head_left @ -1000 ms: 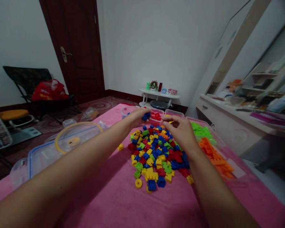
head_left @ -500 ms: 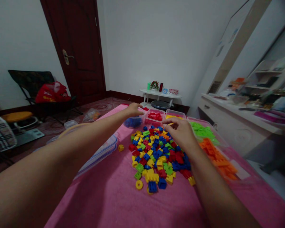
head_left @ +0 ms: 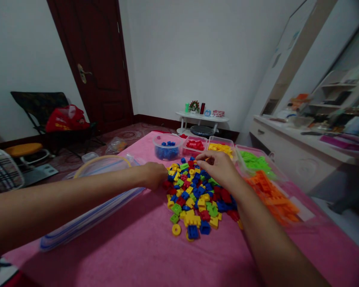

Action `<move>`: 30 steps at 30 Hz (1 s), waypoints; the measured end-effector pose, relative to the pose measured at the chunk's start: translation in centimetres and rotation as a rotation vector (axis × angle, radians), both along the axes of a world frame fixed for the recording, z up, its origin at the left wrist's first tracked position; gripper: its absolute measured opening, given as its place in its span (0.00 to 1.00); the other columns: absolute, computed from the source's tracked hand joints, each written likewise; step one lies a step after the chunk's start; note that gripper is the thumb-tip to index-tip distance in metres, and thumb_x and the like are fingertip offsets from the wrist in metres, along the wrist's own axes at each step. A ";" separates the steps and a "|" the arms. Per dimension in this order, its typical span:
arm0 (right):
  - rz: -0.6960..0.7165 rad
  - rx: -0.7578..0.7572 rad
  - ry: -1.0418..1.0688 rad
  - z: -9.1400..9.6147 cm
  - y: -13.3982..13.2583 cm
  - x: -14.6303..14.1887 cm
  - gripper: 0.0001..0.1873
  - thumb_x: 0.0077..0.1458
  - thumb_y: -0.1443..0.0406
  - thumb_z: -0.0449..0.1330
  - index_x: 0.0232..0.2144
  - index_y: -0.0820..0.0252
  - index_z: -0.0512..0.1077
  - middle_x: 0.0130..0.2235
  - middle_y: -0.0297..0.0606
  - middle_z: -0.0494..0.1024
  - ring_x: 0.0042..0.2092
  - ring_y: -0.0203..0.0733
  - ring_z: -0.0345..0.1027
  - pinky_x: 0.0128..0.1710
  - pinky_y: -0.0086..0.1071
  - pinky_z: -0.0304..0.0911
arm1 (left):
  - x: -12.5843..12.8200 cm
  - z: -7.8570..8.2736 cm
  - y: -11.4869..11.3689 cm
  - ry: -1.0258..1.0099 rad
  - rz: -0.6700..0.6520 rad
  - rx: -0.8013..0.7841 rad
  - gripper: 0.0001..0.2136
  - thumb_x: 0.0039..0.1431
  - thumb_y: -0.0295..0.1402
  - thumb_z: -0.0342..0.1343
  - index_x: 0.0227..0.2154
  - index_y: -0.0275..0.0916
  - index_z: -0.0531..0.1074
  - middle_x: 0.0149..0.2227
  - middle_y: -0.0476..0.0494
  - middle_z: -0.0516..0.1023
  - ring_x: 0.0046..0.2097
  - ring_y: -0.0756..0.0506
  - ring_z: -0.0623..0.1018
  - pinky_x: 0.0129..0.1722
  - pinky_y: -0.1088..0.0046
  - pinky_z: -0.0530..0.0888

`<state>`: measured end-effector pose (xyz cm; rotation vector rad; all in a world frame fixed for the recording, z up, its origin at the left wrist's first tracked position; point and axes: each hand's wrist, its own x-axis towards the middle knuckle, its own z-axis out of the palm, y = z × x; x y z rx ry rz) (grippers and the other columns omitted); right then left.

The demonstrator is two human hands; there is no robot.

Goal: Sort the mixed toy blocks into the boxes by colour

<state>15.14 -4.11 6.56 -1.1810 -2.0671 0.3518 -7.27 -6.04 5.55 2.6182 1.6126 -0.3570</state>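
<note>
A mixed pile of toy building blocks point(head_left: 194, 195), in red, blue, yellow and green, lies on the pink cloth point(head_left: 137, 247). At its left edge is my left hand point(head_left: 156, 175), pointing down with its fingertips hidden against the blocks. My right hand point(head_left: 219, 164) hovers over the pile's far right side, fingers bent and the thumb a little apart from them; I make out nothing between them. Beyond the pile stand a round tub of blue blocks point(head_left: 167, 151), a box of red blocks point(head_left: 195, 146) and a box of yellow blocks point(head_left: 220, 150).
Green pieces point(head_left: 257, 162) and orange pieces point(head_left: 272, 197) fill containers on the right. Left of the pile lies a clear plastic lid point(head_left: 92, 213) with a blue edge, near a yellow-rimmed round one point(head_left: 103, 161). A white side table point(head_left: 202, 117) is against the wall.
My left hand has come back from above the blue tub to the pile's left edge, where a loose yellow block was visible. My right hand has shifted slightly left.
</note>
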 end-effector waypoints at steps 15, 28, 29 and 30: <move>-0.075 -0.108 -0.489 -3.5 -0.9 -2.5 0.16 0.46 0.71 0.53 0.36 0.54 0.76 0.41 0.37 0.78 0.44 0.43 0.70 0.40 0.32 0.59 | -0.8 -2.7 6.4 -0.426 -0.077 0.067 0.17 0.49 0.28 0.51 0.42 0.42 0.76 0.32 0.46 0.79 0.32 0.49 0.76 0.30 0.79 0.66; -0.133 -0.095 -0.492 -4.9 -0.5 -2.4 0.14 0.45 0.66 0.59 0.38 0.54 0.73 0.41 0.37 0.76 0.43 0.43 0.69 0.38 0.31 0.57 | 0.7 -2.8 6.4 -0.667 0.020 0.215 0.09 0.44 0.33 0.60 0.30 0.37 0.77 0.29 0.45 0.78 0.29 0.49 0.74 0.27 0.78 0.65; -0.128 -0.096 -0.476 -4.9 -0.4 -2.4 0.14 0.45 0.67 0.58 0.37 0.54 0.73 0.40 0.36 0.77 0.42 0.42 0.69 0.36 0.31 0.57 | 1.1 -2.7 6.4 -0.712 0.045 0.219 0.08 0.44 0.33 0.60 0.29 0.36 0.77 0.28 0.45 0.77 0.29 0.49 0.74 0.27 0.78 0.65; -0.123 -0.101 -0.461 -5.0 -0.3 -2.4 0.14 0.44 0.68 0.58 0.36 0.54 0.73 0.38 0.36 0.77 0.41 0.41 0.70 0.35 0.30 0.57 | 1.7 -2.4 6.3 -0.767 0.076 0.205 0.07 0.45 0.33 0.59 0.28 0.36 0.77 0.26 0.46 0.76 0.28 0.50 0.73 0.26 0.79 0.65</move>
